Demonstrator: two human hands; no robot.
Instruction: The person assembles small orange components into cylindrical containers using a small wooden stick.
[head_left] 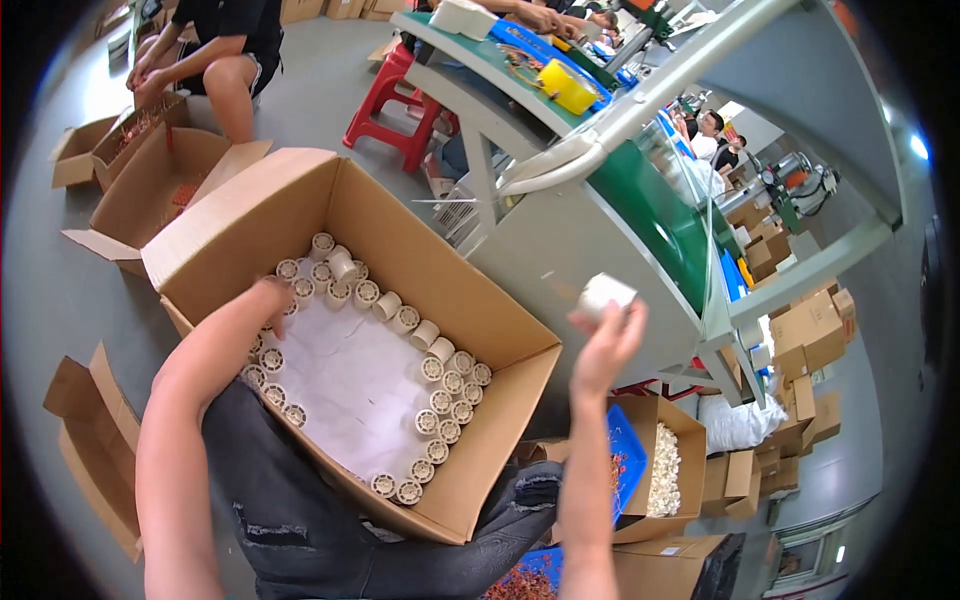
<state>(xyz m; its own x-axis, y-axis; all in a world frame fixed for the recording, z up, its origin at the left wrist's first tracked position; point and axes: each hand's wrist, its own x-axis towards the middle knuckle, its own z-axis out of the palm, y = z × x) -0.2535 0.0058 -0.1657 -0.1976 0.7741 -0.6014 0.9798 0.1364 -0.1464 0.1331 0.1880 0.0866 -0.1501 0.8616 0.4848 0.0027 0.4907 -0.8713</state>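
My right hand point(612, 345) is raised to the right of a large open cardboard box point(445, 270), with its fingers closed round a white cylindrical plastic part point(606, 294). Inside the box, by its left wall, my left hand point(275, 303) reaches down among similar white cylinders. Its fingers are blurred and partly hidden, so I cannot tell whether they hold one. Several cylinders point(432, 369) with spoked ends line the walls in rows, most with an end facing up and a few on their sides. A white sheet point(365, 390) covers the box's middle.
A grey-framed workbench with a green top point(650, 205) stands ahead and right, near a red stool point(385, 108). A blue tray point(627, 455) and a box of small white pieces point(690, 470) lie at right. Open cartons point(95, 440) stand left; a person point(225, 60) sits beyond them.
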